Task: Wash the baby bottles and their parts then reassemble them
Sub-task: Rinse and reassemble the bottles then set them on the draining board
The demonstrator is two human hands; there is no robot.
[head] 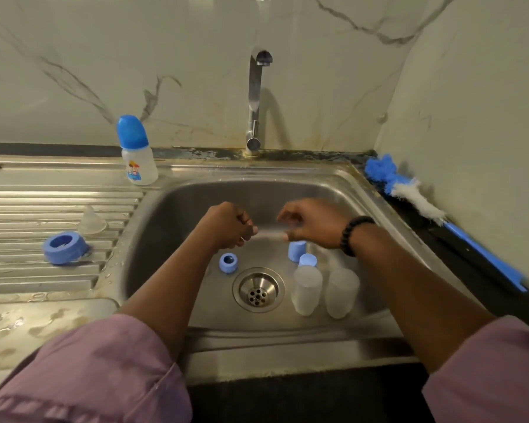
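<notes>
Blue collar ring (62,248): lies on the ribbed draining board (28,209) at the far left, opening tilted up.
Clear teat (91,221): stands on the draining board just behind the ring.
Assembled bottle (137,151): upright at the sink's back left corner, blue cap on, picture on its clear body.
Left hand (226,225): over the sink (177,209), fingers curled together into a loose fist; what they pinch is blurred and I cannot tell.
Small blue ring (227,263): on the basin floor, just left of the drain (258,289).
Tap (255,99): rises behind the basin, spout toward the camera.
Right hand (313,222): level with the left hand, fingers bent inward; a faint clear blur spans between both hands.
Blue caps (297,251): two, on the basin floor below the right hand.
Clear bottle bodies (306,290): two, side by side right of the drain.
Bottle brush (409,195): blue and white, lies on the tabletop along the right wall.
</notes>
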